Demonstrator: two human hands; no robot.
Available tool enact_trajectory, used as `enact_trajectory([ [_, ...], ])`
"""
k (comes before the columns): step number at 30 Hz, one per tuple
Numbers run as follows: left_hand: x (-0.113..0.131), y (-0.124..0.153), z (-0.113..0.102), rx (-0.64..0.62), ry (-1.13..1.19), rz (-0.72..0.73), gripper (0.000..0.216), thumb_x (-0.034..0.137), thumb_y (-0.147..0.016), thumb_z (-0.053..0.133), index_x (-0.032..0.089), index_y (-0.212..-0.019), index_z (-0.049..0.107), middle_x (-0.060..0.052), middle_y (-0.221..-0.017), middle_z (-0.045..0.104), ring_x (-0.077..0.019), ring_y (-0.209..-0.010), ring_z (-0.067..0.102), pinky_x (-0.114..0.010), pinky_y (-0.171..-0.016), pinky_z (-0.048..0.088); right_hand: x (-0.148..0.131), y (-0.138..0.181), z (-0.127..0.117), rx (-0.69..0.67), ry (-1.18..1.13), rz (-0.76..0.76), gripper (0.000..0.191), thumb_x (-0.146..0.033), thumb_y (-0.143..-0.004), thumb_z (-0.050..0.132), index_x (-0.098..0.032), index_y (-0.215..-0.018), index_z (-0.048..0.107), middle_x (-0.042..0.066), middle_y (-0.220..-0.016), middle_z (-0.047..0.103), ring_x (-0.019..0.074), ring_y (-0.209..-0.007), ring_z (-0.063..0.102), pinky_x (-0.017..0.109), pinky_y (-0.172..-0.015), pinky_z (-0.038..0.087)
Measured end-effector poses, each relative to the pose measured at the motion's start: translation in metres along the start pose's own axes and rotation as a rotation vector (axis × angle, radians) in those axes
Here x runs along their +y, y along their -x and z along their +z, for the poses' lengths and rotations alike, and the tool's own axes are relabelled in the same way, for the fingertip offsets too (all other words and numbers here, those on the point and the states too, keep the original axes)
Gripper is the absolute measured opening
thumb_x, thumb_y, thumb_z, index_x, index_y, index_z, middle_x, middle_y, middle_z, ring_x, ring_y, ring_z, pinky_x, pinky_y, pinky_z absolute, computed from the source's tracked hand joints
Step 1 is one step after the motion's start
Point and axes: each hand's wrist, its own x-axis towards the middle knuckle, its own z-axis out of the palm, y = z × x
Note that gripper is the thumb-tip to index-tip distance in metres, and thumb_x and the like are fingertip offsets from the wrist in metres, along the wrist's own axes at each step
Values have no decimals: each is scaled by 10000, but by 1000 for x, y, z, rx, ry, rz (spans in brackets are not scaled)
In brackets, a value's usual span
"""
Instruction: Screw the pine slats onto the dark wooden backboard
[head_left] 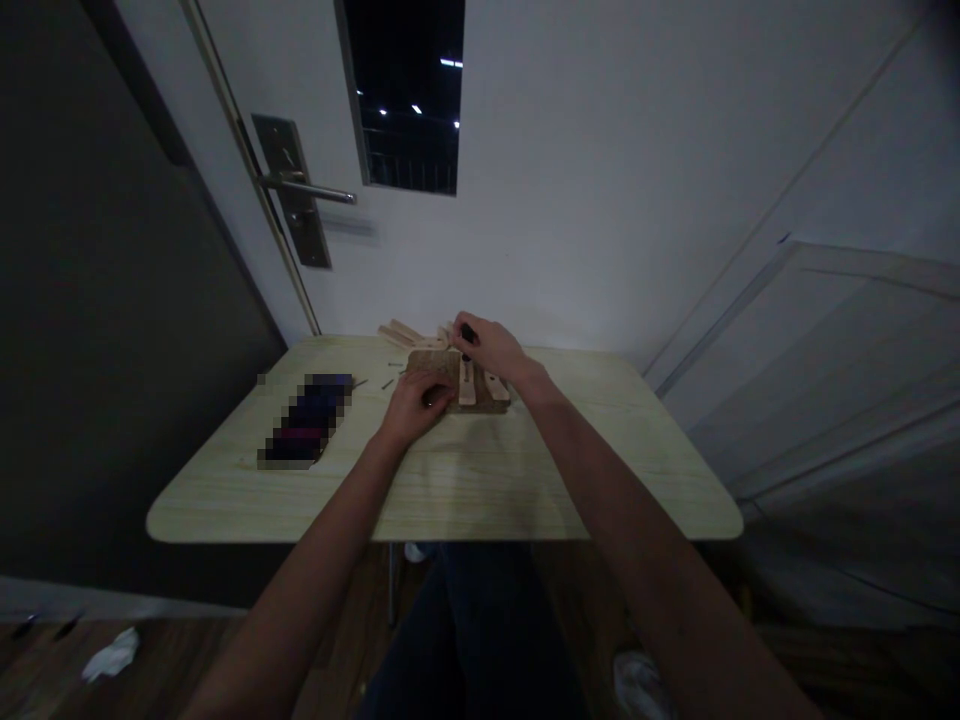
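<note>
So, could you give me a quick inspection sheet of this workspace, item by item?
Surface: pale wood-grain table.
Job's things: brown wooden board with pale wooden strips laid on it.
Clutter: loose strips behind; small dark bits; a blurred dark item.
Hands: left hand rests on the board; right hand holds a dark tool over a strip.
Cables: nothing seen.
Surroundings: door with lever handle; crumpled paper on floor.

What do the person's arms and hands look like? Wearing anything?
The left arm and right arm are bare, with no sleeves showing. The left hand and right hand wear no gloves. No watch or ring shows, though the picture is dim.
</note>
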Motion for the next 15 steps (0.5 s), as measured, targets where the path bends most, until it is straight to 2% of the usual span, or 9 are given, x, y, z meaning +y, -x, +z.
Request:
enact_trajectory([
  [3, 1, -3, -2, -31, 32, -72, 182, 319, -820, 614, 185, -913, 695, -68, -993, 720, -239, -961, 644, -391, -901, 492, 15, 3, 5, 28, -169, -41, 182, -349, -931, 434, -198, -957, 533, 29, -968, 641, 129, -853, 564, 229, -776, 425],
  [5, 3, -5, -4, -63, 56, -104, 175, 311, -808, 630, 188, -915, 693, -63, -982, 716, -238, -957, 644, -394, -904, 495, 22, 4, 8, 53, -227, -35, 147, -338, -923, 443, -203, -923, 500, 41, -993, 616, 138, -903, 550, 243, -810, 431],
  [7, 4, -8, -5, -90, 51, -116, 176, 312, -799, 640, 190, -913, 699, -65, -988, 707, -242, -967, 637, -397, -901, 497, 25, 6, 11, 38, -342, -37, 150, -351, -942, 410, -214, -983, 455, 48, -1038, 602, 132, -924, 557, 238, -810, 448],
  [9, 4, -12, -6, -111, 36, -130, 198, 302, -786, 647, 194, -943, 701, -66, -1014, 699, -244, -963, 633, -391, -877, 506, 25, 8, 13, -17, -513, -11, 215, -360, -991, 249, -233, -1123, 361, 45, -1050, 602, 115, -863, 584, 233, -780, 474],
  [11, 2, -17, -8, -151, 10, -138, 210, 302, -761, 665, 196, -937, 708, -61, -1014, 702, -253, -961, 630, -390, -865, 506, 23, 9, 14, -44, -619, 24, 219, -353, -999, 204, -245, -1159, 307, 54, -1091, 591, 109, -886, 603, 231, -798, 486],
  [15, -7, -34, -12, -234, 40, -168, 204, 261, -782, 605, 203, -943, 715, -34, -935, 723, -222, -875, 651, -341, -799, 505, 24, 11, 17, -36, -647, -32, 202, -321, -987, 274, -219, -1139, 361, 77, -1104, 581, 113, -875, 617, 243, -820, 497],
])
